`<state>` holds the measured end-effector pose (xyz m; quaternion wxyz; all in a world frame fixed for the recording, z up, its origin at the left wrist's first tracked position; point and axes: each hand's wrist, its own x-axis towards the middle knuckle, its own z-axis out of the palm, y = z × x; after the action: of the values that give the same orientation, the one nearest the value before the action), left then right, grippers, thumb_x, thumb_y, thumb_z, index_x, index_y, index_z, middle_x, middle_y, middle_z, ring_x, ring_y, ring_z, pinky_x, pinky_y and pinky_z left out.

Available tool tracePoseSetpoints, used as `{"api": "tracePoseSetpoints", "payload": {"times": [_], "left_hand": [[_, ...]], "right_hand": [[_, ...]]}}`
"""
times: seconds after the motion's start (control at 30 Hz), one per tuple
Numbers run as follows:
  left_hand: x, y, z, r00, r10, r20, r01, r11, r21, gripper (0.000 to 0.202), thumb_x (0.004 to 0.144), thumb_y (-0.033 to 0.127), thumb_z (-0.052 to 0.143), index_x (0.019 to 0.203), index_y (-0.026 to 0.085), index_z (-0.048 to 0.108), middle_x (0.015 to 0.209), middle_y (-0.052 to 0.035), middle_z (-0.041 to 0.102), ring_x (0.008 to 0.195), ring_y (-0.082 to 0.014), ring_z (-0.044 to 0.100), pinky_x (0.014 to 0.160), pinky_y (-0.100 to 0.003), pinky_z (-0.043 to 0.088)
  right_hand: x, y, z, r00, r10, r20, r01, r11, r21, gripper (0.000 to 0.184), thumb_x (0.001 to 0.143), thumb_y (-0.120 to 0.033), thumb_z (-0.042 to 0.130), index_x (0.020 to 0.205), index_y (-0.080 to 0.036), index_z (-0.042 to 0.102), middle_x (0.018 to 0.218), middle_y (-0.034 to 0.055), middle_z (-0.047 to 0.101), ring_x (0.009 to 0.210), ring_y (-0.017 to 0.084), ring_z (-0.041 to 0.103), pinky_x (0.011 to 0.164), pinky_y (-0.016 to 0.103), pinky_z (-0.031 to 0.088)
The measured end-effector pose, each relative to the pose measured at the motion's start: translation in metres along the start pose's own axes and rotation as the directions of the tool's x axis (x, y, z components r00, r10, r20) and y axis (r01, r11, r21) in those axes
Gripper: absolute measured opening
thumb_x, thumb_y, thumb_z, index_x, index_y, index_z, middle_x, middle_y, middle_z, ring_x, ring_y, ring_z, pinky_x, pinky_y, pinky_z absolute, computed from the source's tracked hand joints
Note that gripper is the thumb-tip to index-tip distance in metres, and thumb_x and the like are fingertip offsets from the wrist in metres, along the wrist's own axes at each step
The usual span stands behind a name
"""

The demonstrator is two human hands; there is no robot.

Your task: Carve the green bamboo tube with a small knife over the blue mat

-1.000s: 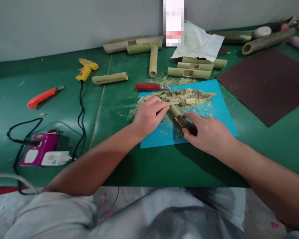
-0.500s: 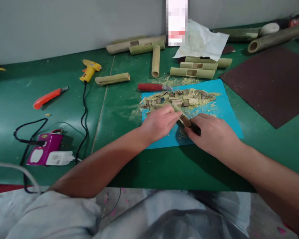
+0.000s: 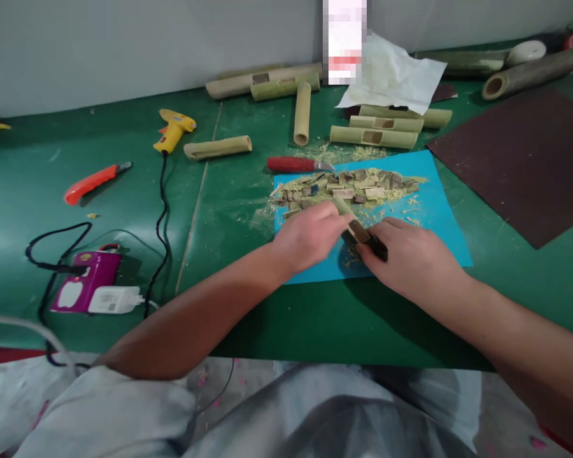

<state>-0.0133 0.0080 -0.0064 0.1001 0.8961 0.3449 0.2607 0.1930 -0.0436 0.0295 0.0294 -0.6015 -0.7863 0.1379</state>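
Over a blue sheet [image 3: 451, 245], my left hand [image 3: 310, 235] is closed around a short bamboo tube [image 3: 358, 230] with a rectangular opening cut in its side. The tube slants from upper left to lower right. At its lower end my right hand [image 3: 408, 254] is closed on a dark, slim object [image 3: 379, 247], pressed against the tube; fingers hide most of it, so its kind is unclear. Bamboo chips and shavings [image 3: 348, 189] lie heaped just beyond both hands. Behind that heap is a red-handled carving knife [image 3: 293, 165].
Cut bamboo tubes [image 3: 375, 137] lie at the back, beside white paper [image 3: 391, 76]. To the right is a dark brown sheet [image 3: 525, 172]. On the left are a yellow glue gun [image 3: 174, 130], an orange utility knife [image 3: 93, 183] and a purple power strip [image 3: 93, 280] with trailing cords.
The whole view has shifted slightly. Both hands keep nearly the same grip and place, with the bamboo tube barely moved between them.
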Motion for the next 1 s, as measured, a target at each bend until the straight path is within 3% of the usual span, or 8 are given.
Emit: {"api": "tracePoseSetpoints", "payload": {"times": [0.1, 0.2, 0.33, 0.73, 0.87, 1.0], "left_hand": [[0.0002, 0.0008, -0.0006, 0.999, -0.015, -0.030, 0.017, 0.995, 0.100, 0.036, 0.107, 0.031, 0.040, 0.102, 0.014, 0.072, 0.081, -0.0052, 0.061, 0.071, -0.0140, 0.058, 0.064, -0.026, 0.046], [0.0008, 0.0012, -0.0013, 1.000, 0.012, 0.014, -0.014, 0.992, 0.124, 0.038, 0.107, 0.032, 0.036, 0.105, 0.016, 0.071, 0.081, -0.0052, 0.061, 0.069, -0.0142, 0.057, 0.062, -0.027, 0.045], [0.0013, 0.0013, -0.0019, 1.000, 0.016, -0.009, -0.014, 0.986, 0.168, 0.040, 0.107, 0.032, 0.035, 0.103, 0.015, 0.072, 0.078, -0.0056, 0.061, 0.067, -0.0150, 0.056, 0.059, -0.027, 0.044], [0.0022, -0.0075, -0.0022, 0.995, 0.070, -0.069, -0.063, 0.993, 0.104, 0.033, 0.105, 0.029, 0.043, 0.105, 0.014, 0.072, 0.081, -0.0060, 0.063, 0.071, -0.0143, 0.059, 0.062, -0.025, 0.047], [0.0017, -0.0053, -0.0024, 0.998, 0.066, -0.026, -0.062, 0.991, 0.115, 0.033, 0.105, 0.028, 0.043, 0.112, 0.014, 0.072, 0.082, -0.0056, 0.063, 0.070, -0.0142, 0.059, 0.062, -0.025, 0.047], [0.0016, -0.0025, -0.0036, 0.998, 0.056, -0.014, -0.054, 0.990, 0.131, 0.034, 0.105, 0.030, 0.042, 0.107, 0.016, 0.073, 0.084, -0.0064, 0.064, 0.073, -0.0147, 0.060, 0.064, -0.025, 0.048]], "right_hand": [[-0.0002, 0.0001, 0.0002, 1.000, 0.001, 0.002, -0.001, 1.000, -0.003, 0.022, 0.092, -0.035, 0.051, 0.082, -0.019, 0.062, 0.084, 0.0059, 0.063, 0.066, 0.016, 0.053, 0.056, 0.033, 0.024], [-0.0005, -0.0002, 0.0001, 1.000, 0.004, 0.011, -0.004, 1.000, -0.002, 0.023, 0.092, -0.035, 0.051, 0.083, -0.018, 0.062, 0.084, 0.0061, 0.063, 0.066, 0.016, 0.052, 0.056, 0.033, 0.024], [-0.0007, -0.0008, -0.0008, 1.000, 0.006, 0.016, -0.005, 1.000, -0.008, 0.023, 0.092, -0.035, 0.050, 0.084, -0.018, 0.063, 0.086, 0.0068, 0.063, 0.065, 0.016, 0.052, 0.056, 0.033, 0.023], [-0.0018, -0.0018, -0.0012, 1.000, -0.002, 0.011, 0.002, 1.000, -0.012, 0.023, 0.093, -0.035, 0.050, 0.086, -0.018, 0.063, 0.088, 0.0070, 0.063, 0.067, 0.016, 0.053, 0.054, 0.033, 0.023], [-0.0016, -0.0023, -0.0020, 1.000, -0.005, 0.021, 0.006, 1.000, -0.016, 0.021, 0.093, -0.033, 0.050, 0.086, -0.017, 0.062, 0.089, 0.0075, 0.064, 0.067, 0.017, 0.054, 0.054, 0.033, 0.022], [-0.0021, -0.0020, -0.0008, 1.000, -0.015, -0.002, 0.015, 1.000, -0.003, 0.020, 0.092, -0.034, 0.050, 0.085, -0.018, 0.061, 0.089, 0.0073, 0.064, 0.065, 0.016, 0.053, 0.054, 0.033, 0.021]]}}
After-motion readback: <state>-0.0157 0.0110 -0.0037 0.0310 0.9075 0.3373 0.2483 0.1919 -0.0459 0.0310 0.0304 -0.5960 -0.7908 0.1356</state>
